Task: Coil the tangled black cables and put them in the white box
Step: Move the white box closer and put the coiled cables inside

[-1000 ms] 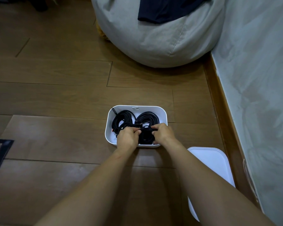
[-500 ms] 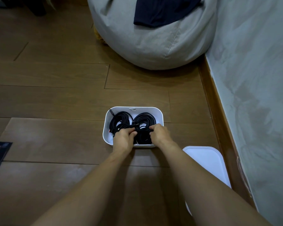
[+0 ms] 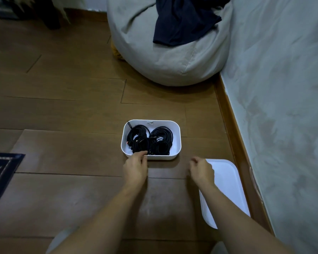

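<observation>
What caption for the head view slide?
Coiled black cables lie in the white box; left hand at its near rim, right hand by the white lid.

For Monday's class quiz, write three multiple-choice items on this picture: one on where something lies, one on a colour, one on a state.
1. Where does the flat white plastic lid lie?
A. On the rounded white plastic box.
B. On the brown wooden floor, right of that box.
C. On the grey fabric beanbag.
2. What colour is the crumpled cloth on the beanbag?
A. Red.
B. Dark navy.
C. Yellow.
3. The box is:
A. Uncovered, black coiled cables inside.
B. Covered.
C. Empty.
Key: 1 B, the lid lies on the floorboards; 2 B, the cloth is dark navy; 3 A, coils show inside.
</observation>
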`<state>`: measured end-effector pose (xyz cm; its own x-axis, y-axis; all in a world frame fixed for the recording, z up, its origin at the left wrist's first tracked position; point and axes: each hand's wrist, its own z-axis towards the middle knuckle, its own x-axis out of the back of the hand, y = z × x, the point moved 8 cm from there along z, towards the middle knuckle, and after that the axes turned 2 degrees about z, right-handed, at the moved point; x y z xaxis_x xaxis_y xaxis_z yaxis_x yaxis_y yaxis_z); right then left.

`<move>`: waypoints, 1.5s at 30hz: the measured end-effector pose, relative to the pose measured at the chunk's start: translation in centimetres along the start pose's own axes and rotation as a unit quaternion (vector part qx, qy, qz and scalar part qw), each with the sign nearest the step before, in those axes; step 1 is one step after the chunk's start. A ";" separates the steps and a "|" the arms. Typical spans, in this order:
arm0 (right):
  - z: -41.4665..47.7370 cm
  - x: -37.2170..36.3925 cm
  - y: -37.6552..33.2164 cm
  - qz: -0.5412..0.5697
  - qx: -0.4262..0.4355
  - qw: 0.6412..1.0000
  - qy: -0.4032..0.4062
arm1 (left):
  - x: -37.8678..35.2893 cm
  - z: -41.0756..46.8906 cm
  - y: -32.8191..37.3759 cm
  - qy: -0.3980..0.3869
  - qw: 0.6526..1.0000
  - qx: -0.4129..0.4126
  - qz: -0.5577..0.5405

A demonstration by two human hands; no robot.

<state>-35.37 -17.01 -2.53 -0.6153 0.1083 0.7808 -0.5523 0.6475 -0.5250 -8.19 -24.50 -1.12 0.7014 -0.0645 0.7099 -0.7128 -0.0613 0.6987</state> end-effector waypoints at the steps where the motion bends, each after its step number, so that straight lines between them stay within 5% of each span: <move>1: -0.7 -0.7 1.6 -0.026 -0.019 0.999 -0.015 | -0.2 -0.9 -0.2 -0.009 1.000 0.003 0.000; 6: -5.4 -5.7 7.5 -0.141 -0.067 0.976 -0.154 | -1.2 -5.8 -3.2 -0.104 0.994 0.034 0.023; 17: -17.3 -14.6 1.4 -0.164 0.177 0.936 -0.256 | -2.2 -10.9 -9.1 -0.211 0.956 -0.029 0.201; 23: -16.7 -15.1 -0.2 -0.156 0.237 0.909 -0.306 | -3.5 -11.3 -10.8 -0.296 0.912 -0.015 0.283; 27: -14.4 -13.4 -1.2 -0.154 0.229 0.915 -0.294 | -4.2 -11.7 -11.5 -0.297 0.899 -0.024 0.321; 33: -6.6 -6.9 0.7 -0.092 0.099 0.989 -0.062 | -2.8 -8.7 -10.7 -0.214 0.953 0.023 0.212; 39: -3.2 -6.3 1.9 -0.119 0.051 0.986 -0.106 | -2.3 -4.4 -10.7 -0.196 0.956 0.074 0.205; 45: -2.4 -7.1 1.0 -0.007 -0.003 0.994 -0.105 | -0.4 -3.2 -10.2 -0.156 0.970 0.101 0.158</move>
<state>-30.21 -15.29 -7.74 -0.7126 -0.0605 0.6990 -0.5579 0.6529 -0.5123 -1.19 -20.68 -8.24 0.4354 -0.4078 0.8026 -0.9001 -0.1810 0.3963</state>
